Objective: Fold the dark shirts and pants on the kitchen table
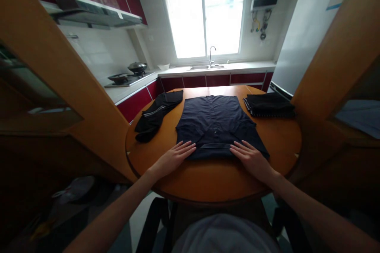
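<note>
A dark navy garment [213,122], which looks like a shirt with a row of buttons down its middle, lies spread flat on the round wooden table [213,184]. On its near left corner rests my left hand [176,156], palm down with fingers stretched out. My right hand [251,158] lies the same way on the near right part of the cloth. Neither hand grips the fabric. Along the near edge runs a folded-looking band between the two hands. What lies under my palms is hidden.
Black clothing with white stripes [157,114] lies loosely at the table's left. A folded black stack [268,104] sits at the right. Beyond are a counter with a sink [208,67], a stove with pans [127,79] and a fridge [308,31]. Wooden door frames flank the table.
</note>
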`<move>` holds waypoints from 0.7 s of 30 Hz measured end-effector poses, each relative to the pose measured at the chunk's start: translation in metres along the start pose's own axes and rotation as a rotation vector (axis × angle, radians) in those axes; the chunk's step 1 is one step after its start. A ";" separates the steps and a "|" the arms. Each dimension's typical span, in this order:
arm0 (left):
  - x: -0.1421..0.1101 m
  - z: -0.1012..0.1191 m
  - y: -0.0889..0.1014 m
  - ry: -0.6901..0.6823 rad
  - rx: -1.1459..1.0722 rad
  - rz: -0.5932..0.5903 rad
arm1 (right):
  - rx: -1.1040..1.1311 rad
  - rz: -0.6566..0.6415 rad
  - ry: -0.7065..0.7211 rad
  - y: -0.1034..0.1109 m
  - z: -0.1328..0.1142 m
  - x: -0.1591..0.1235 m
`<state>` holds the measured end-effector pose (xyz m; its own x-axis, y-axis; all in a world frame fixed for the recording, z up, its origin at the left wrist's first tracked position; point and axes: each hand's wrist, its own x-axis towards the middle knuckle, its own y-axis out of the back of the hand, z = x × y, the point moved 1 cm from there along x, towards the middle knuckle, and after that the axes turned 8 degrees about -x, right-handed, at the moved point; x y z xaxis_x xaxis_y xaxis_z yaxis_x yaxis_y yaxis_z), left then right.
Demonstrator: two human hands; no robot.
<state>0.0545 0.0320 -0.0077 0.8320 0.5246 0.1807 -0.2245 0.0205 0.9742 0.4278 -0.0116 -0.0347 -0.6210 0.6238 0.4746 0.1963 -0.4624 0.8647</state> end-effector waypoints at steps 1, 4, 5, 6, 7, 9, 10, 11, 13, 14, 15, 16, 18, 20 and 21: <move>-0.004 -0.003 0.002 0.001 -0.003 -0.003 | -0.008 0.004 0.031 0.001 0.005 -0.004; -0.012 -0.007 0.003 0.005 -0.022 -0.010 | -0.012 0.004 0.083 0.001 0.018 -0.014; -0.012 -0.007 0.003 0.005 -0.028 -0.013 | -0.009 0.007 0.090 0.001 0.022 -0.017; -0.013 -0.008 0.002 0.006 -0.033 -0.016 | -0.003 0.010 0.096 0.001 0.026 -0.020; -0.012 -0.008 0.002 0.005 -0.038 -0.019 | 0.003 0.014 0.101 0.002 0.029 -0.022; -0.011 -0.009 0.002 0.001 -0.047 -0.028 | 0.019 0.017 0.107 0.005 0.037 -0.028; -0.011 -0.009 0.002 0.002 -0.053 -0.030 | 0.027 0.014 0.108 0.007 0.041 -0.030; -0.011 -0.008 0.003 0.004 -0.060 -0.027 | 0.036 0.009 0.110 0.009 0.045 -0.033; -0.010 -0.008 0.003 0.023 -0.072 -0.008 | 0.052 -0.001 0.117 0.013 0.052 -0.039; -0.011 -0.007 0.003 0.034 -0.076 0.007 | 0.060 -0.005 0.120 0.014 0.055 -0.042; -0.011 -0.007 0.003 0.042 -0.081 0.023 | 0.068 -0.007 0.119 0.016 0.058 -0.044; -0.011 -0.007 0.003 0.044 -0.086 0.039 | 0.079 -0.005 0.114 0.017 0.060 -0.046; -0.012 -0.008 0.002 0.039 -0.108 0.065 | 0.108 0.006 0.101 0.018 0.063 -0.048; -0.013 -0.008 0.001 0.043 -0.146 0.081 | 0.139 0.021 0.101 0.018 0.064 -0.050; -0.013 -0.008 0.001 0.049 -0.169 0.083 | 0.151 0.026 0.109 0.017 0.064 -0.051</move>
<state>0.0394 0.0324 -0.0105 0.7823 0.5712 0.2484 -0.3767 0.1164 0.9190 0.5114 -0.0106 -0.0334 -0.6910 0.5372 0.4837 0.3200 -0.3726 0.8710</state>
